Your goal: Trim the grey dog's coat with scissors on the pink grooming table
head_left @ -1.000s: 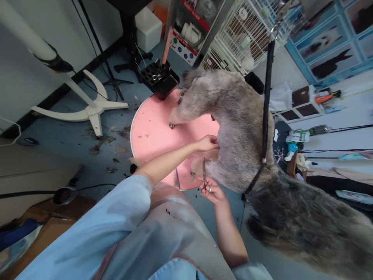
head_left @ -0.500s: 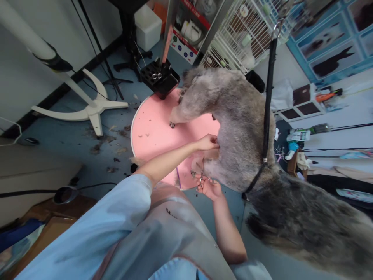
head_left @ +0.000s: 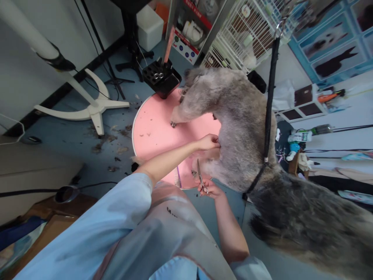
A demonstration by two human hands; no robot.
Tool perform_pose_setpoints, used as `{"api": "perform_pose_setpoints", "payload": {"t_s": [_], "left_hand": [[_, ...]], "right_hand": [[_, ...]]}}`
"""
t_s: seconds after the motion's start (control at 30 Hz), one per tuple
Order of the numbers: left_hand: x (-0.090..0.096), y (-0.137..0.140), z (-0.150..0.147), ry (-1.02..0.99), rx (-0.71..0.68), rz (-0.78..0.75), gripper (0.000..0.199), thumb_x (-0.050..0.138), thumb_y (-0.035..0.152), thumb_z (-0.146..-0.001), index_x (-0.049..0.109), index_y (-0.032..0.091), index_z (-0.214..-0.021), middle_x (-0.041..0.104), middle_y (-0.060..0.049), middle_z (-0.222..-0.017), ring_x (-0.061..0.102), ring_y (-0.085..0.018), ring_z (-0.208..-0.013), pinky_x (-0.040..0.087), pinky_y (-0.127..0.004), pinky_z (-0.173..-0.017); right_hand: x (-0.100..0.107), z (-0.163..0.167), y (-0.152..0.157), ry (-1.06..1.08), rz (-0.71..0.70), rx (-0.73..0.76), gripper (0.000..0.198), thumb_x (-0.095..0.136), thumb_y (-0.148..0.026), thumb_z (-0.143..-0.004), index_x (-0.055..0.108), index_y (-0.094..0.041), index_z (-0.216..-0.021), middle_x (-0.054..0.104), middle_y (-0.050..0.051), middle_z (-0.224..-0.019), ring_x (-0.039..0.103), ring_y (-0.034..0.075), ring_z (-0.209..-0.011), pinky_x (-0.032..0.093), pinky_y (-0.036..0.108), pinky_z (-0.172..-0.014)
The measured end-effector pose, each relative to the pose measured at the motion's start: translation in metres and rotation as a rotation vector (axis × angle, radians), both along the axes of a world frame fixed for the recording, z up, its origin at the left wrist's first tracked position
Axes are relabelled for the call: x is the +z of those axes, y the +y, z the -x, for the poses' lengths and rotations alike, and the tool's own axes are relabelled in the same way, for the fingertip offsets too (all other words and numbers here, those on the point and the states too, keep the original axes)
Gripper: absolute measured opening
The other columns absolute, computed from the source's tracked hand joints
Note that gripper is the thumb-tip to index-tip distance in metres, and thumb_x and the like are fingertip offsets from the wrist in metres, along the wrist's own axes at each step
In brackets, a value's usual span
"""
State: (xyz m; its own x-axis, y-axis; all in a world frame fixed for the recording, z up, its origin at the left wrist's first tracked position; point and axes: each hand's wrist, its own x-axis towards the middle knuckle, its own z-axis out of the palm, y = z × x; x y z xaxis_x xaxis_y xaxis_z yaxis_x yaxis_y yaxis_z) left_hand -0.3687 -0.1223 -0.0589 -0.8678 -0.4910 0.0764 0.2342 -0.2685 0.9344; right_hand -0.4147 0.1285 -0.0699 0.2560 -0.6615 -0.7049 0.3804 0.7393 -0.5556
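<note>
A grey dog (head_left: 244,109) with a close-clipped coat stands on a round pink grooming table (head_left: 151,128). My left hand (head_left: 209,142) is closed against the dog's underside by the hind leg; what its fingertips pinch is hidden. My right hand (head_left: 212,189) is lower, its fingers in the handles of a pair of scissors (head_left: 200,173). The scissor blades are together and point up and away from me, close beside the dog's pale hind leg (head_left: 210,166). A comb with a purple spine (head_left: 178,177) lies near the table's front edge.
A black strap (head_left: 271,89) hangs down to the dog's hindquarters. A black tool holder (head_left: 161,77) with scissors in it is at the table's far edge. Fur clumps (head_left: 122,149) litter the floor near a white stand base (head_left: 93,111). Wire cages (head_left: 247,31) stand behind.
The scissor blades, apart before, have come together. My right hand has turned and drawn slightly back toward me. My left hand stays at the same place on the dog.
</note>
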Motion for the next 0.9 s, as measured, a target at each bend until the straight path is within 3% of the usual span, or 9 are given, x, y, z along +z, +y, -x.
{"api": "perform_pose_setpoints", "payload": {"t_s": [0.13, 0.27, 0.4, 0.5, 0.57, 0.73, 0.9], "left_hand": [[0.002, -0.002, -0.003, -0.016, -0.007, 0.006, 0.010, 0.059, 0.018, -0.065, 0.053, 0.010, -0.064, 0.048, 0.004, -0.058, 0.043, -0.007, -0.057, 0.036, -0.019, -0.057], [0.009, -0.005, -0.007, -0.052, -0.025, 0.021, 0.013, 0.059, 0.021, -0.065, 0.052, 0.011, -0.064, 0.045, 0.005, -0.057, 0.040, -0.006, -0.055, 0.032, -0.020, -0.055], [0.015, -0.008, -0.011, -0.083, -0.012, 0.030, 0.013, 0.059, 0.021, -0.065, 0.051, 0.011, -0.063, 0.044, 0.006, -0.057, 0.039, -0.006, -0.056, 0.030, -0.020, -0.055], [0.016, -0.011, -0.012, -0.096, -0.007, 0.011, 0.012, 0.060, 0.018, -0.065, 0.051, 0.011, -0.063, 0.045, 0.006, -0.057, 0.039, -0.005, -0.055, 0.031, -0.020, -0.056], [0.016, -0.014, -0.012, -0.087, 0.011, -0.035, 0.013, 0.062, 0.017, -0.065, 0.050, 0.011, -0.065, 0.047, 0.005, -0.058, 0.041, -0.005, -0.055, 0.032, -0.020, -0.057], [0.018, -0.025, -0.009, 0.050, 0.065, -0.198, 0.025, 0.069, 0.013, -0.064, 0.052, 0.010, -0.083, 0.061, -0.002, -0.075, 0.057, -0.010, -0.070, 0.044, -0.026, -0.071], [0.026, -0.032, -0.007, 0.095, 0.038, -0.171, 0.021, 0.066, 0.008, -0.065, 0.056, 0.009, -0.083, 0.064, -0.005, -0.079, 0.059, -0.011, -0.074, 0.046, -0.027, -0.075]], "right_hand": [[-0.010, 0.009, 0.002, -0.096, -0.019, 0.011, 0.040, 0.060, -0.028, -0.078, 0.059, -0.011, -0.114, 0.070, 0.007, -0.087, 0.068, 0.014, -0.073, 0.053, 0.028, -0.071], [-0.022, 0.014, 0.003, -0.068, -0.041, 0.062, 0.052, 0.077, -0.016, -0.061, 0.061, -0.014, -0.111, 0.071, 0.004, -0.080, 0.065, 0.011, -0.060, 0.052, 0.020, -0.057], [-0.027, 0.011, 0.003, -0.159, -0.023, 0.012, 0.053, 0.074, -0.031, -0.068, 0.059, -0.011, -0.115, 0.071, 0.008, -0.091, 0.068, 0.016, -0.074, 0.055, 0.030, -0.071], [-0.029, 0.007, 0.002, -0.123, -0.038, 0.009, 0.048, 0.073, -0.022, -0.068, 0.059, -0.012, -0.112, 0.071, 0.005, -0.087, 0.067, 0.014, -0.070, 0.054, 0.026, -0.066], [-0.030, 0.003, 0.002, -0.081, -0.039, 0.009, 0.047, 0.074, -0.014, -0.065, 0.060, -0.013, -0.109, 0.070, 0.003, -0.083, 0.065, 0.011, -0.063, 0.052, 0.021, -0.059], [-0.031, -0.011, -0.002, -0.112, -0.036, -0.088, 0.045, 0.071, -0.023, -0.070, 0.059, -0.013, -0.113, 0.069, 0.006, -0.091, 0.067, 0.015, -0.076, 0.054, 0.027, -0.070], [-0.029, -0.027, -0.011, -0.070, -0.063, -0.140, 0.045, 0.075, -0.017, -0.064, 0.063, -0.017, -0.107, 0.068, 0.002, -0.084, 0.065, 0.011, -0.066, 0.053, 0.022, -0.062]]}}
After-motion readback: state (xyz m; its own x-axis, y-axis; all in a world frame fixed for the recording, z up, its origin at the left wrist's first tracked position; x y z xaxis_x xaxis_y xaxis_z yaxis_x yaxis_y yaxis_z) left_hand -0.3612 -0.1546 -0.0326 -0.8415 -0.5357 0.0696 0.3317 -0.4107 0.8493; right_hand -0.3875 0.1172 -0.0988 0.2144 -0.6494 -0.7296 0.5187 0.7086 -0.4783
